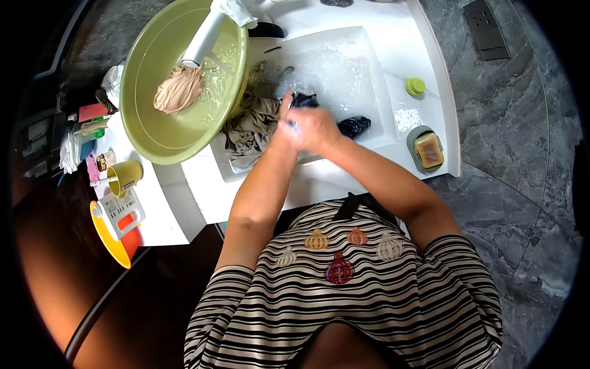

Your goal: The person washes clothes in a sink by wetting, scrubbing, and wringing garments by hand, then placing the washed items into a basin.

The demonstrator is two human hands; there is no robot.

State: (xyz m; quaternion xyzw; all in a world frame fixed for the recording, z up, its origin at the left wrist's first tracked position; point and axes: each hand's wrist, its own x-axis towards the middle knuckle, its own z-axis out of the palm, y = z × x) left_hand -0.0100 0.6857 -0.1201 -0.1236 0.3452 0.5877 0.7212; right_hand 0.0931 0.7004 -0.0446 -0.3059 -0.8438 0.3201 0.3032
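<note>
Pressed together over the white sink (384, 117), my left hand (287, 126) and my right hand (316, 128) are closed on a wet dark cloth (304, 100). Its folds stick out beyond my fingers, and some suds cling to my hands. Another dark piece of cloth (354, 126) shows just right of my right hand; whether it is part of the same cloth I cannot tell. Bunched olive-brown cloth (252, 126) lies in the sink's left side, beside my left hand. Foamy water (344, 67) covers the sink's right part.
A large green basin (138, 114) overlaps the sink's left edge, holding water and a beige cloth (178, 89) under a white faucet (206, 37). On the right are a soap bar in a dish (428, 150) and a green cap (415, 86). A yellow cup (126, 177) and white bottle (121, 212) stand left.
</note>
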